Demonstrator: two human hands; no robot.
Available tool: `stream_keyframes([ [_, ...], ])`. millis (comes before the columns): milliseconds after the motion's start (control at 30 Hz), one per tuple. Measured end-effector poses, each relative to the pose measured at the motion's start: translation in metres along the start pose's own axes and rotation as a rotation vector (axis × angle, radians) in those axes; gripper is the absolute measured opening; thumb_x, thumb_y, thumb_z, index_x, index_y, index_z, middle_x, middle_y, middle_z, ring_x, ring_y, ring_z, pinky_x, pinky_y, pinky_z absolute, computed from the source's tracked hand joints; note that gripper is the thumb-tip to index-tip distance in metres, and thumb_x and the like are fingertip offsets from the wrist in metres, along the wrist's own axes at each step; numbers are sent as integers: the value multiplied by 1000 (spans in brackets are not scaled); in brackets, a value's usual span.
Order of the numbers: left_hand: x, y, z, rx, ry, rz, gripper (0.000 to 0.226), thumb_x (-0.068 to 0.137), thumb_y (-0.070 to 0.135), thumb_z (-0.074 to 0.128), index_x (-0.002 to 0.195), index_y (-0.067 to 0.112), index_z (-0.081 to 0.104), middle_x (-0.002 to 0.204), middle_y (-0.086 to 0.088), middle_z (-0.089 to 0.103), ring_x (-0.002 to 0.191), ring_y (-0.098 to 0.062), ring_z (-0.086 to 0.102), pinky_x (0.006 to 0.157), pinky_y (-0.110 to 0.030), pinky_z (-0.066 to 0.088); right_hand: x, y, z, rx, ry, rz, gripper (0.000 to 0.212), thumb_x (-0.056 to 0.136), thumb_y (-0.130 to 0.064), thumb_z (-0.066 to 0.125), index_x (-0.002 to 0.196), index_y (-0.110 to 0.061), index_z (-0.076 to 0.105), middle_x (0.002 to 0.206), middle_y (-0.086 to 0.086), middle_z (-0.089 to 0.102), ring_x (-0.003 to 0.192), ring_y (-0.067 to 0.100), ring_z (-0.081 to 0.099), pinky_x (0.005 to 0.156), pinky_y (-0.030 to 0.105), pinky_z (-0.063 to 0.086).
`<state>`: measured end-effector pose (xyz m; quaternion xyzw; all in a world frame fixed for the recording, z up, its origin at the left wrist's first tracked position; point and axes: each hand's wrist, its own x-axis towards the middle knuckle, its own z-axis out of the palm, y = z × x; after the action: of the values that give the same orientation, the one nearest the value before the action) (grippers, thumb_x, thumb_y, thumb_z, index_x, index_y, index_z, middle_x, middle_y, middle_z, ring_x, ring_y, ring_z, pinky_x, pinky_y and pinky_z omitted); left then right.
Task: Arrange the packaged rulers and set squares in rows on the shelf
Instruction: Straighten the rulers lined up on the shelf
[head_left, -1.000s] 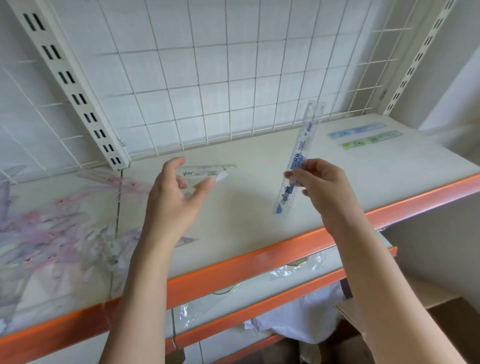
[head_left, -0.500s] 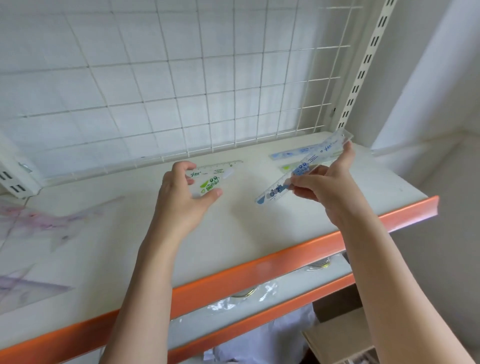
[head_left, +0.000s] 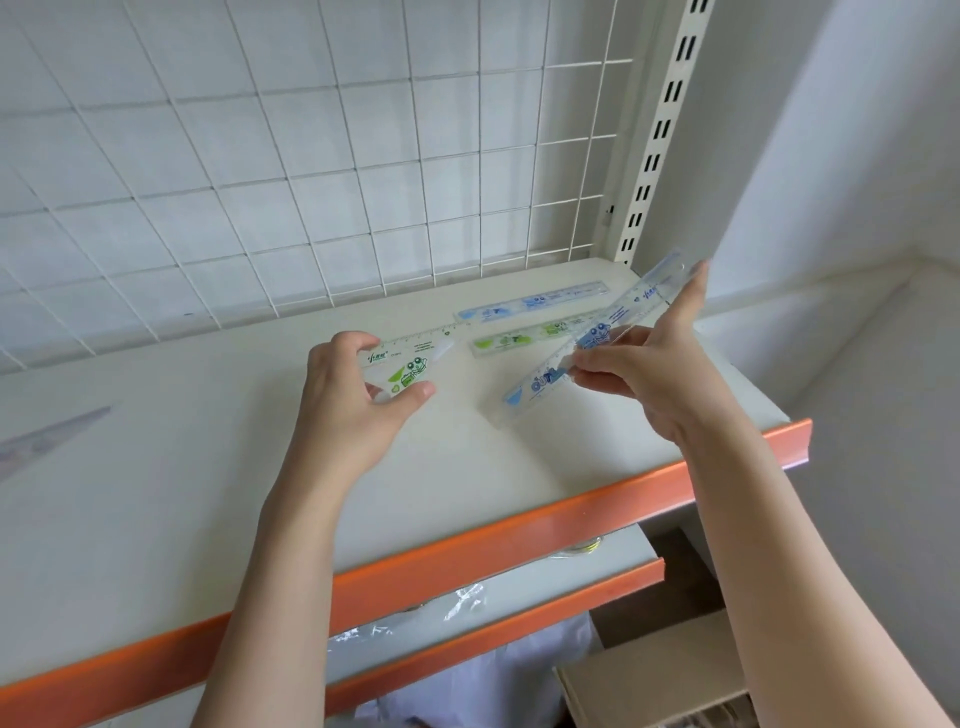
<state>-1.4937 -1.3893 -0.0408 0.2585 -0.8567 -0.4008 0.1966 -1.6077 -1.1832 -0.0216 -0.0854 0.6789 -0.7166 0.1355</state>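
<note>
Right, I see the left hand (head_left: 353, 400) gripping a green-printed ruler (head_left: 410, 358) above the shelf (head_left: 156, 493), while the right hand (head_left: 654, 374) pinches a blue-printed ruler (head_left: 597, 338), tilted. Two packaged rulers, blue (head_left: 535, 301) and green (head_left: 524, 338), lie side by side near the wire grid (head_left: 311, 182).

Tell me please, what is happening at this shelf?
A person is sorting packaged rulers on a shelf. The left hand holds a green ruler, the right hand a blue ruler above the shelf. Two rulers, one blue and one green, already lie in rows near the back.
</note>
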Motion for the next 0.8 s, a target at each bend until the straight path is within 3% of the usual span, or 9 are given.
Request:
stream_keyframes([
  [200,12,11,15,6,20,-10,61,77,31,74,127,20,42,118,7,35,83,-10,50,78,-20,34,21,-1,-13,4,21,-24,132,72,20,67,139,-37,-32,78,10,53,72,25,61,68,33,60],
  [400,21,15,24,3,45,-13,60,76,31,75,126,21,43,119,8,35,77,2,48,77,-20,34,49,-1,-19,37,27,-8,121,76,18,62,144,-36,-22,79,9,52,72,23,61,69,34,60],
  [533,27,15,25,6,72,-18,59,76,31,75,125,22,44,118,8,36,78,4,48,78,-21,35,70,-2,-17,79,105,3,92,83,11,59,146,-28,4,75,9,58,61,18,62,66,30,59],
  [633,30,14,26,12,89,-20,58,75,31,76,124,23,44,117,9,37,79,5,48,78,-22,35,87,-3,-15,144,150,20,61,85,8,57,131,-19,26,81,11,58,61,18,64,67,29,59],
  [800,33,12,26,27,118,-41,59,75,32,76,125,23,46,116,11,36,85,-7,52,77,-21,36,112,-11,-10,250,249,32,38,86,8,55,111,-14,36,86,14,59,64,21,64,64,29,59],
])
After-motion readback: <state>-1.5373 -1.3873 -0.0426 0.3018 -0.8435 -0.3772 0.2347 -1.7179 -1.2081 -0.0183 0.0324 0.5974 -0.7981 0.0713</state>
